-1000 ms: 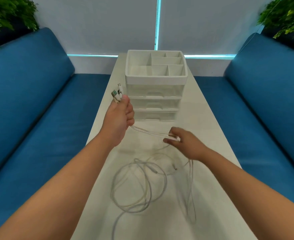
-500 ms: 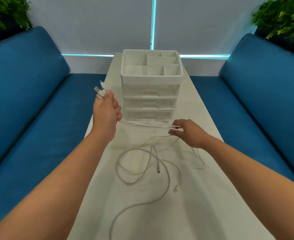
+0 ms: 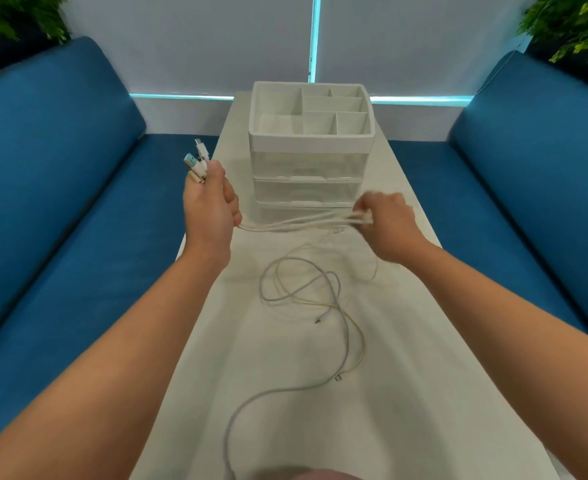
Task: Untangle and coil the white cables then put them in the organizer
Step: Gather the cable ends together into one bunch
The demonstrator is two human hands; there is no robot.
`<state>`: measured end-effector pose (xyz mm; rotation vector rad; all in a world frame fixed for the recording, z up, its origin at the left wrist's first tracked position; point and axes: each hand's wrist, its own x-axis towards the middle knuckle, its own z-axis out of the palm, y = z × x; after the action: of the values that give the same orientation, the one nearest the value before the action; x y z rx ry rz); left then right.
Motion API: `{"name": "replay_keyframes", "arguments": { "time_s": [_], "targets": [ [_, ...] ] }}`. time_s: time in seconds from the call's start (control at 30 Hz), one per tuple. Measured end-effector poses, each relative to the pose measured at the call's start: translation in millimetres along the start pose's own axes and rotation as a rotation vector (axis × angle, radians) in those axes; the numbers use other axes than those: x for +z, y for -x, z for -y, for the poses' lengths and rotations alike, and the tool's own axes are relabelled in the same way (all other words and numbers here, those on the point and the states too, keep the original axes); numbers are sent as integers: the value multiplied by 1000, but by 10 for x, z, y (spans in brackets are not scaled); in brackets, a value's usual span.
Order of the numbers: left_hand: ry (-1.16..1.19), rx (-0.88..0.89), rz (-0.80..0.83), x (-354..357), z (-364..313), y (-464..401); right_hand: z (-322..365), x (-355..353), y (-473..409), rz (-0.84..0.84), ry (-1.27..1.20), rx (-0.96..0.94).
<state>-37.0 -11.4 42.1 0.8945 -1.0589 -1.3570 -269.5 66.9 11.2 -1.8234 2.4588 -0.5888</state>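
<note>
- L hand (image 3: 209, 209) fisted round the plug ends of the white cables (image 3: 299, 224); connectors (image 3: 197, 162) stick out above the thumb, off the table's left edge.
- R hand (image 3: 387, 220) pinches the same strands by the organizer's bottom drawer. It's further right than 0.5 s ago, so the span between the hands is longer and near taut.
- Slack on the table (image 3: 424, 341) has shrunk vs 1 s ago: fewer loops, two free tips (image 3: 318, 320) now lie apart. Tail runs toward the near edge.
- Read: strands being combed out in parallel; untangle step partway, no coiling yet.
- Organizer (image 3: 311, 142) at the far end, top tray compartments look empty, drawers shut. No cable in it.
- Text/brands: none legible. One plug has a blue insert; R hand is motion-blurred, so strand count is prob 3, not sure.
</note>
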Motion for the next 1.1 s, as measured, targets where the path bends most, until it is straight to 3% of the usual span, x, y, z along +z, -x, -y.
{"name": "replay_keyframes", "arguments": {
  "time_s": [0.1,0.27,0.4,0.47,0.57,0.67,0.77,0.87,0.97,1.03,1.1],
  "targets": [
    [-7,-45,3,-84,91,49,-70,101,151,347,212,-66],
    [3,-47,7,-124,53,81,-60,33,221,520,52,-6],
    [9,-73,6,-137,30,126,-91,161,274,329,43,6],
    [15,-93,19,-166,45,172,-87,276,355,211,-63,33],
    [34,-126,27,-244,66,224,27,379,541,163,-268,68],
    [64,-145,7,-334,101,275,157,405,728,94,-155,0],
    [107,-148,-34,-412,133,313,274,391,895,-93,-24,-51],
    [145,-144,-72,-451,150,330,348,428,1045,-238,-44,-252],
    [169,-147,-80,-448,151,342,401,524,1136,103,-52,-381],
    [172,-150,-73,-435,148,348,339,720,1124,347,115,-420],
    [168,-158,-65,-418,151,357,232,921,1081,419,284,-402]
  ]
}}
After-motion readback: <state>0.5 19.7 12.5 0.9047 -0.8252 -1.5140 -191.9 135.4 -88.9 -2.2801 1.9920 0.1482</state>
